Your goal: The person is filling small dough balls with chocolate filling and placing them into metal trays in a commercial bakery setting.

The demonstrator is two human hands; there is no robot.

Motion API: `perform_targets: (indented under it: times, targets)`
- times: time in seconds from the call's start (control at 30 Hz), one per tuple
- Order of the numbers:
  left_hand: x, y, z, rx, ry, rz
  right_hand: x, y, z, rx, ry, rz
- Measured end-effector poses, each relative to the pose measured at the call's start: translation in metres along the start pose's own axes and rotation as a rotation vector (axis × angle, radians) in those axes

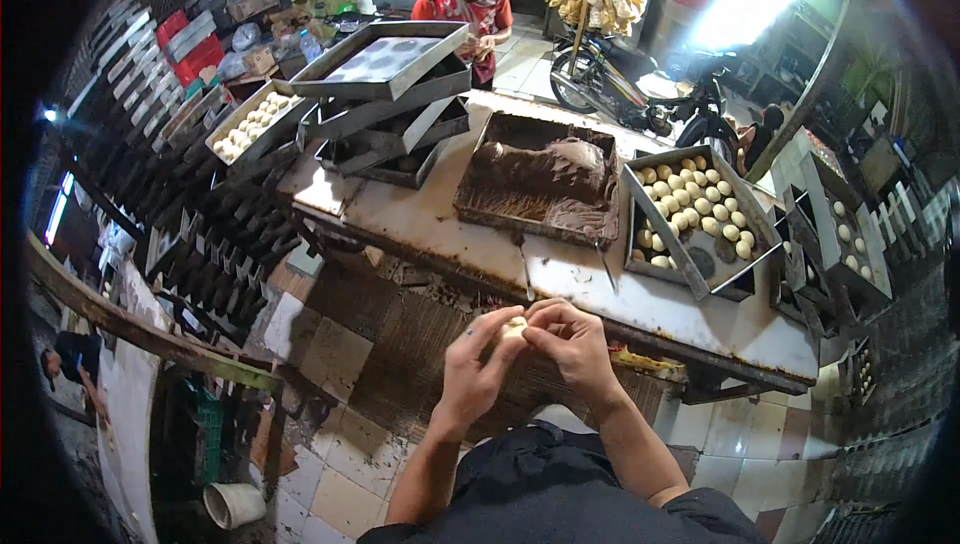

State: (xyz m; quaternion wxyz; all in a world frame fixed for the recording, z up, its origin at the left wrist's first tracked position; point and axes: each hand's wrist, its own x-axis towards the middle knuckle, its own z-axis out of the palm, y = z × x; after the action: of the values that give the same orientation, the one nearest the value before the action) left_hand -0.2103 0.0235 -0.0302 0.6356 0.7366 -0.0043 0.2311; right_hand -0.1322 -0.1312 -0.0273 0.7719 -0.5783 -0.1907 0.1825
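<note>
A small piece of pale dough [514, 328] is pinched between my two hands, just short of the table's near edge. My left hand [482, 362] holds it from the left with thumb and fingers, and my right hand [568, 346] presses on its right side with the fingertips. Beyond them on the table stands a metal tray of brown paste [545, 159], heaped toward its back. To its right, a metal tray [770, 234] holds several pale round dough balls [690, 199]. Two thin metal tools [527, 269] lie at the near side of the paste tray.
Stacked metal trays [385, 94] rise at the table's left end, beside another tray of dough balls [255, 124]. More trays [835, 224] stand at the right. Across the table is a person in a red shirt [475, 19]. A motorcycle [630, 94] is parked behind. A white bucket [233, 506] lies lower left.
</note>
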Motion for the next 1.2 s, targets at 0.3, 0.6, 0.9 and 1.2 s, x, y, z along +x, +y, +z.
perform_targets:
  times: [0.3, 0.6, 0.9, 1.2]
  targets:
    - [-0.077, 0.012, -0.026, -0.306, 0.198, -0.1, -0.056, 0.01, 0.066, -0.289, -0.05, 0.007]
    - [-0.125, -0.037, -0.035, -0.024, -0.205, -0.477, -0.117, 0.036, 0.046, -0.492, -0.085, -0.04]
    - [-0.107, -0.002, 0.135, -0.24, -0.447, -0.485, -0.186, 0.018, -0.129, -0.314, 0.074, -0.012]
    - [-0.082, 0.052, 0.405, 0.212, -0.633, 0.362, -0.27, -0.052, -0.265, 0.578, 0.67, -0.01]
